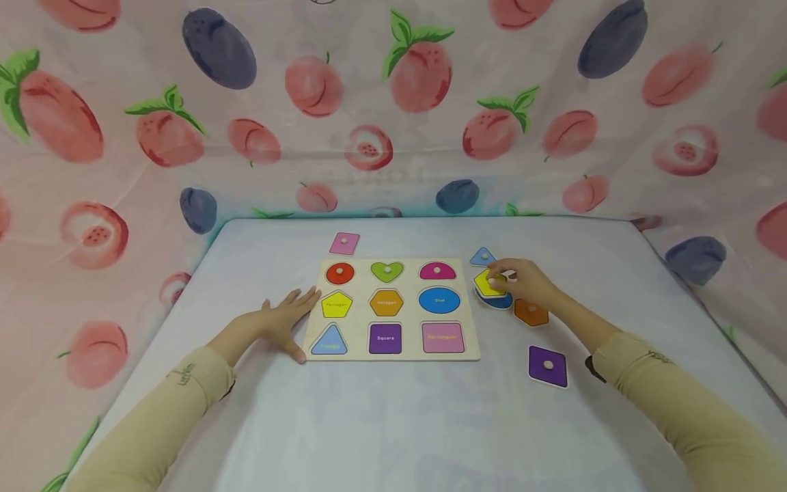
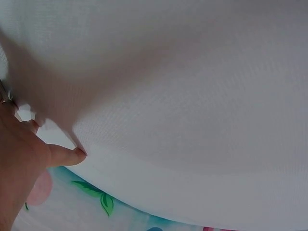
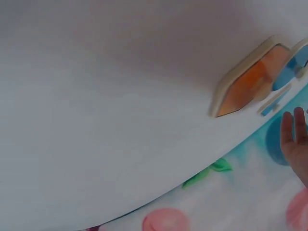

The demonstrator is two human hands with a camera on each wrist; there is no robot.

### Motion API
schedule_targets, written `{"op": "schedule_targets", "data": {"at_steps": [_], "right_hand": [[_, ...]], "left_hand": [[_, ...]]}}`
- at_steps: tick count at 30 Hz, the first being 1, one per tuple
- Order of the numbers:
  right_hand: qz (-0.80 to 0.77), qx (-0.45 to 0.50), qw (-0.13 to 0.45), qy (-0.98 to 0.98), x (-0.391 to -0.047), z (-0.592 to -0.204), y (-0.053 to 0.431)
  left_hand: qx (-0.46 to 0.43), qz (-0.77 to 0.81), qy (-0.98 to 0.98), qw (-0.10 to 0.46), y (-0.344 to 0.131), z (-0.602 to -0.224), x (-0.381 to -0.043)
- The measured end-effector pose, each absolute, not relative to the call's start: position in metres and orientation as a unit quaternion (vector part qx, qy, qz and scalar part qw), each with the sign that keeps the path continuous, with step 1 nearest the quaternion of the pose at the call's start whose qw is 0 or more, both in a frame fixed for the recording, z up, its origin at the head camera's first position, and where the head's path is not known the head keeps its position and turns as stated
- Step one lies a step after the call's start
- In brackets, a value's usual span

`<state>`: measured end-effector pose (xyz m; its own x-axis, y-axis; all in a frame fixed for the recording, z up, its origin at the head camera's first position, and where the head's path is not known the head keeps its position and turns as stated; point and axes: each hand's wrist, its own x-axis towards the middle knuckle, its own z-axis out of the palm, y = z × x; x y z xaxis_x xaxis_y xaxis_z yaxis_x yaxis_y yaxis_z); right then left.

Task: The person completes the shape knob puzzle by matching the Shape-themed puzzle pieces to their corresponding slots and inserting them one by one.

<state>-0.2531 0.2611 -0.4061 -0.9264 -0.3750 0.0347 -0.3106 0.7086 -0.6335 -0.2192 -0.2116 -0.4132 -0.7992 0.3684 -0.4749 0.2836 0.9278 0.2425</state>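
My right hand (image 1: 522, 280) pinches the knob of a yellow pentagon puzzle piece (image 1: 486, 283), which overlaps the blue oval piece (image 1: 501, 301) in the head view. At the puzzle board's (image 1: 353, 324) left edge, my left hand (image 1: 285, 321) rests with fingers spread and thumb at the lower corner. Knobbed red circle (image 1: 340, 279), green heart (image 1: 387, 276) and magenta half-circle (image 1: 437, 275) pieces sit in the board's top row. Printed coloured shapes with words fill the two lower rows. The right wrist view catches only some fingers (image 3: 299, 127) at its right edge; the pentagon is outside it.
Right of the board lie a light blue triangle piece (image 1: 482, 257), an orange hexagon piece (image 1: 531, 313) and a purple square piece (image 1: 547, 372). Behind the board lies a pink rectangle piece (image 1: 344, 247). A fruit-patterned cloth (image 1: 369, 178) hangs behind the white table (image 1: 369, 424).
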Motion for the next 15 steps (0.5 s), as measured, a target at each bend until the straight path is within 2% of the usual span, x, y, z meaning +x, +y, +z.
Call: {"op": "schedule_targets", "data": {"at_steps": [8,15], "right_hand": [[-0.349,-0.245,0.028,0.904,-0.259,-0.404,0.224],[-0.359,-0.260,0.026,0.896,-0.261,-0.403,0.200]], "left_hand": [[0.175,0.100,0.942,0.268,-0.215,-0.413,-0.217],[0.175,0.102,0.942,0.269,-0.216,-0.412,-0.217]]}}
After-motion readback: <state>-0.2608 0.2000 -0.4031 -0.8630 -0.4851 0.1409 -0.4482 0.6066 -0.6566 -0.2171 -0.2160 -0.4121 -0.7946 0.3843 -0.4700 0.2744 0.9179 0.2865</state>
